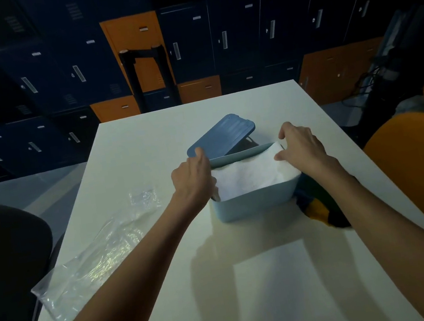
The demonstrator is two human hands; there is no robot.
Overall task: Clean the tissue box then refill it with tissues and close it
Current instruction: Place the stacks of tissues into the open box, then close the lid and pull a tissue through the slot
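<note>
A light blue tissue box (255, 203) stands on the white table (250, 278), its top uncovered. A stack of white tissues (251, 175) fills it and rises slightly above the rim. The darker blue lid (222, 135) leans tilted against the box's far side. My left hand (194, 179) is at the box's left end, fingers curled over the tissues and thumb touching the lid's near corner. My right hand (302, 144) presses on the tissues at the far right corner, fingers bent over the rim.
A crumpled clear plastic wrapper (96, 260) lies on the table to the left. A dark cloth with yellow and green (322, 207) sits right of the box under my right forearm. Orange chairs (422, 173) stand to the right, a dark chair (5, 260) to the left, lockers behind.
</note>
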